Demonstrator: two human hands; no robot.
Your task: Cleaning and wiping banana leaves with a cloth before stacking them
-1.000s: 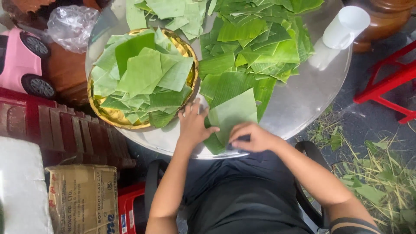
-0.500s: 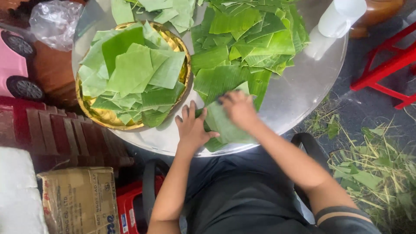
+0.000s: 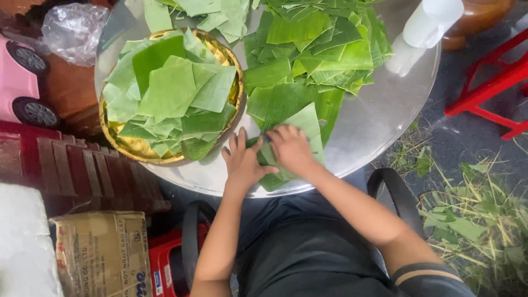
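Note:
My left hand (image 3: 242, 160) lies flat with fingers spread on the near edge of a round silver table (image 3: 379, 118), pressing the left side of a folded green banana leaf piece (image 3: 303, 124). My right hand (image 3: 290, 147) rests on top of the same leaf, fingers curled over its fold. Beyond it a pile of cut banana leaves (image 3: 313, 49) covers the middle of the table. A gold tray (image 3: 135, 146) on the left holds several folded leaf squares (image 3: 170, 91).
A white plastic bottle (image 3: 423, 30) lies at the table's right back. A red stool frame (image 3: 489, 91) stands at the right, leaf scraps (image 3: 473, 214) litter the ground. A cardboard box (image 3: 102, 253), a pink toy car (image 3: 22, 82) and a clear bag (image 3: 71, 27) sit at the left.
My right hand slid left across the leaf and folded it over toward my left hand. The left hand stayed on the leaf's edge near the tray.

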